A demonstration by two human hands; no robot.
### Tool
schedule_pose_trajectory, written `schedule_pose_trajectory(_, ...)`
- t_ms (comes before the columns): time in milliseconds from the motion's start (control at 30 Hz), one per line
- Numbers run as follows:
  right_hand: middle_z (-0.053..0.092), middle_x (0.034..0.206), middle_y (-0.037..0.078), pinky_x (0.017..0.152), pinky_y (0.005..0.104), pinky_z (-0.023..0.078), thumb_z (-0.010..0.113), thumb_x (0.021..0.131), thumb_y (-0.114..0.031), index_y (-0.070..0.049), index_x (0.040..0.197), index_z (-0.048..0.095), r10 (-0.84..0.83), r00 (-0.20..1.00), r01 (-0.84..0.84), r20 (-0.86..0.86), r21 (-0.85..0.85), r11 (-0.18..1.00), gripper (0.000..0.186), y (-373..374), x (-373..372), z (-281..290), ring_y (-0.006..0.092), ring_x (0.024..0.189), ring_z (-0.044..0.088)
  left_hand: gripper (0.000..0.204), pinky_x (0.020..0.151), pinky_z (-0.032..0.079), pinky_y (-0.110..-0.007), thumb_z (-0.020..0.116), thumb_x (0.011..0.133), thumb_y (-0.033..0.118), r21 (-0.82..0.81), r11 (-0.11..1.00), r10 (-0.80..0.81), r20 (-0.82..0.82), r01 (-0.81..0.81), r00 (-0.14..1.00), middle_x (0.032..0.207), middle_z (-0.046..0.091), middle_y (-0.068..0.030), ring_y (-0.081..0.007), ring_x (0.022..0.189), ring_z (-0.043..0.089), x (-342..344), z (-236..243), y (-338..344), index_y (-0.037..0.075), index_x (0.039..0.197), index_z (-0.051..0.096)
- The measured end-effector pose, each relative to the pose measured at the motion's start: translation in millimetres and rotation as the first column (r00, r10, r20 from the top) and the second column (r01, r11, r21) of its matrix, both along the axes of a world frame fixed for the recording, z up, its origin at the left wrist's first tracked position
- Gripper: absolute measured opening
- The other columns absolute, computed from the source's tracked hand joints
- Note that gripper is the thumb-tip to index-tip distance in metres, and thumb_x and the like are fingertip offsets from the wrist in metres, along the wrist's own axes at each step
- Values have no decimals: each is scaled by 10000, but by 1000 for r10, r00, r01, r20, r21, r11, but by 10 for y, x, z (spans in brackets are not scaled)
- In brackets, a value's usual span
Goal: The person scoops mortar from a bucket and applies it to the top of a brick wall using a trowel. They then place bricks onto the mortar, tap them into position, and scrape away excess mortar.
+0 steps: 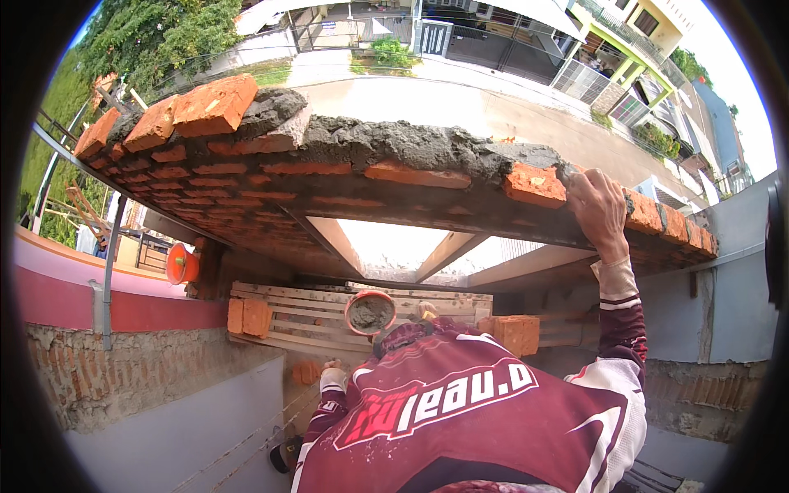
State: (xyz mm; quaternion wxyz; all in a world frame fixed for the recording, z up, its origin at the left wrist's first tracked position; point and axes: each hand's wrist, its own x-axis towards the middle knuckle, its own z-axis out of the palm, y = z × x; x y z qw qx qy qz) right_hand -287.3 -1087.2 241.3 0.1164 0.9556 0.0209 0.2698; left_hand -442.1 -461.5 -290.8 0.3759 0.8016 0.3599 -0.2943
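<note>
My right hand (598, 205) reaches up to the top of a brick wall (279, 181). Its fingers are bent down over the edge, against the right end of an orange brick (534, 185) bedded in grey mortar (394, 144). What lies under the fingertips is hidden. Low down, my left hand (333, 371) is close to some broken brick pieces (306, 372). It looks small there, and its fingers are unclear. A round orange-rimmed bucket (371, 313) of wet mortar stands on wooden slats (304, 316) between my arms.
Bricks stand on the slats at the left (249, 317) and right (516, 334). More bricks (215, 104) top the wall at far left. Framed openings (394, 246) lie below the wall's top. An orange round object (182, 264) is at left. Beyond the wall runs a street (526, 123).
</note>
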Motion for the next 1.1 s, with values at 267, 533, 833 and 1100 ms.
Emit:
schedule_pose_trajectory(267, 690, 953, 10, 785, 362, 507, 754, 829, -185, -169, 1139, 711, 172, 982, -176, 72, 49, 983, 314, 933, 729, -69, 218, 914, 648, 406, 863, 536, -405, 640, 921, 386, -87, 996, -19, -18, 17, 1000, 1052, 738, -172, -289, 978, 699, 141, 275, -325, 86, 1192, 680)
schedule_pose_trajectory(533, 704, 960, 56, 756, 367, 508, 619, 903, -106, -116, 1202, 694, 276, 961, -275, -25, -185, 943, 309, 1525, 1417, -7, 215, 908, 651, 385, 807, 539, -422, 659, 925, 407, -21, 1000, 1, 206, 4, 979, 947, 737, -140, -280, 877, 697, 97, 179, -362, 87, 1138, 692)
schedule_pose_trajectory(833, 639, 1050, 46, 833, 387, 469, 804, 642, -145, -101, 1311, 589, 95, 963, -164, -251, -275, 947, 704, 839, 924, 177, 234, 1012, 594, 338, 775, 543, -412, 690, 919, 358, -13, 1000, -15, 23, 16, 1000, 934, 727, -120, -250, 835, 686, -639, -68, -84, 78, 1108, 678)
schedule_pose_trajectory(1100, 654, 986, -4, 807, 366, 469, 642, 859, -127, -168, 1227, 663, 138, 985, -162, -100, -304, 939, 371, 351, 653, 58, 196, 939, 606, 306, 743, 547, -401, 725, 912, 312, -121, 981, 159, 83, -148, 984, 923, 717, -97, -216, 795, 674, -137, -136, -89, 71, 1087, 658)
